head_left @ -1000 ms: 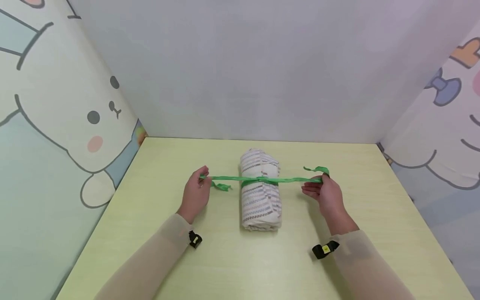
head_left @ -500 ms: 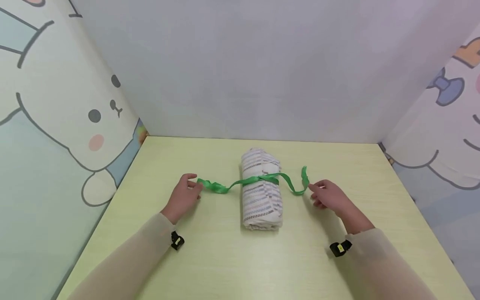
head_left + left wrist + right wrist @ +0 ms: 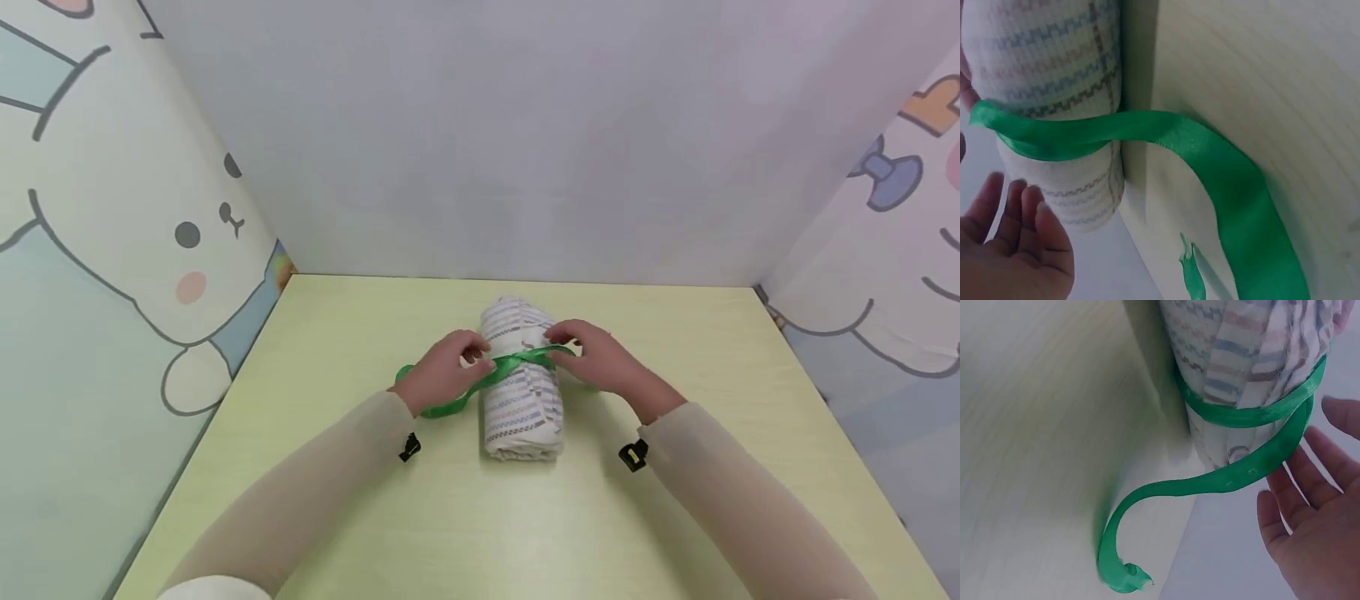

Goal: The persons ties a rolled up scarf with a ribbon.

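Note:
A rolled white towel [image 3: 519,417] with woven stripes lies lengthwise on the table, circled by a green ribbon [image 3: 511,365] crossed on top. My left hand [image 3: 441,372] is at the towel's left side, thumb and fingers spread apart beside the ribbon's crossing. On the other side, my right hand [image 3: 602,359] reaches over the towel's edge with the fingers loosely bent. The right wrist view shows its fingers [image 3: 1300,487] just beside the loose ribbon tail [image 3: 1194,485], not gripping it. A wider ribbon tail [image 3: 1225,181] curves down to the table in the left wrist view.
The pale yellow table [image 3: 495,533] meets a plain light back wall [image 3: 480,150]. Cartoon-printed panels stand along the left [image 3: 135,250] and right [image 3: 892,250] sides. A small black device [image 3: 633,455] is strapped at the right cuff.
Both hands held the ribbon ends pulled taut out to the sides, then let them go. The tails have dropped slack, and both hands have moved inward to the crossing on the towel.

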A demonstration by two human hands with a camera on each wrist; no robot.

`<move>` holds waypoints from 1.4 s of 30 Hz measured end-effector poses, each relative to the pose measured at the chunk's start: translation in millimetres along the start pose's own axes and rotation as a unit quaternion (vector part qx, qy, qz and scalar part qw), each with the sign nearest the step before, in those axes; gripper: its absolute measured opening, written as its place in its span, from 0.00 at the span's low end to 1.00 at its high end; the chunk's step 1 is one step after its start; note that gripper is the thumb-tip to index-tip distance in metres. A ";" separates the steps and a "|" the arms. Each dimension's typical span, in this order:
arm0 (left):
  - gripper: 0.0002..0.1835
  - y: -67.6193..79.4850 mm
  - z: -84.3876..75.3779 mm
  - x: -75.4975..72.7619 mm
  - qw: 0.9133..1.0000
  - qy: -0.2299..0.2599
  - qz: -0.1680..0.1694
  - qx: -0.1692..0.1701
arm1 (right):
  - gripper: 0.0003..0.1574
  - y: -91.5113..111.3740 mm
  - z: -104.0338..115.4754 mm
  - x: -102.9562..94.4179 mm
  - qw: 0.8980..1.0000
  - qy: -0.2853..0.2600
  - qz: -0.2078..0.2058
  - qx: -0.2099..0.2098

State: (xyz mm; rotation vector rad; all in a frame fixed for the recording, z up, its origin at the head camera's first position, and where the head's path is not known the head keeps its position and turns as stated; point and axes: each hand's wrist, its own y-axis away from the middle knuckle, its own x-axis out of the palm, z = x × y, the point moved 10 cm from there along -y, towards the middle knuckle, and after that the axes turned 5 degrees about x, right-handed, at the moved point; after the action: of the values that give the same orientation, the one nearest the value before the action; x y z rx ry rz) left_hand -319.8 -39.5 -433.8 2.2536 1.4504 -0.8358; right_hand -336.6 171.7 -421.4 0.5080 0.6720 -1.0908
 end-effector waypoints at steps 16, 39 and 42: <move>0.06 -14.9 -8.5 25.5 0.992 0.078 0.096 -0.002 | 0.31 -21.7 -12.5 20.1 0.987 -0.009 0.121 0.101; 0.22 -14.1 13.3 3.7 0.996 -0.044 0.029 -0.064 | 0.29 -11.4 -20.4 5.1 0.979 -0.157 0.089 0.095; 0.24 -8.6 28.7 4.4 0.993 -0.081 0.031 -0.082 | 0.29 -6.3 -31.7 12.4 0.980 -0.144 0.088 0.104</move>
State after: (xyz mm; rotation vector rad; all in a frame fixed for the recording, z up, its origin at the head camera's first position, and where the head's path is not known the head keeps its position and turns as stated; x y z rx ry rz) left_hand -334.7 -48.8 -458.4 2.0493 1.3182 -0.8273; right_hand -346.4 182.8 -452.7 0.5630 0.2551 -1.0451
